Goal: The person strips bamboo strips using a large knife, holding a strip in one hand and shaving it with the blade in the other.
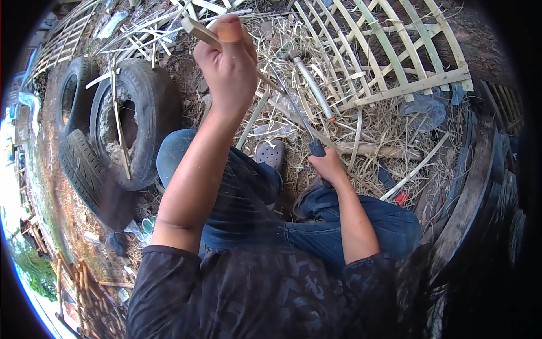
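Observation:
My left hand [226, 68] is raised in front of me, closed around a bamboo strip [202, 34]. Its thumb points up and has an orange-tan wrap around the tip. The strip slants down to the right past the fist. Lower and to the right, my right hand [328, 166] grips the dark handle of a long thin-bladed knife [298, 110]. The blade points up and away, its far end close to the strip's lower end; whether they touch I cannot tell. A hammer [311, 85] with a metal shaft lies on the shavings just beyond the blade.
A bamboo lattice panel [389, 45] lies at the far right. Old tyres [132, 113] stand at the left, a bamboo strip leaning across one. Shavings [361, 130] cover the ground, with a red-ended dark tool [398, 192] near my right knee. A weathered plank [471, 186] runs along the right.

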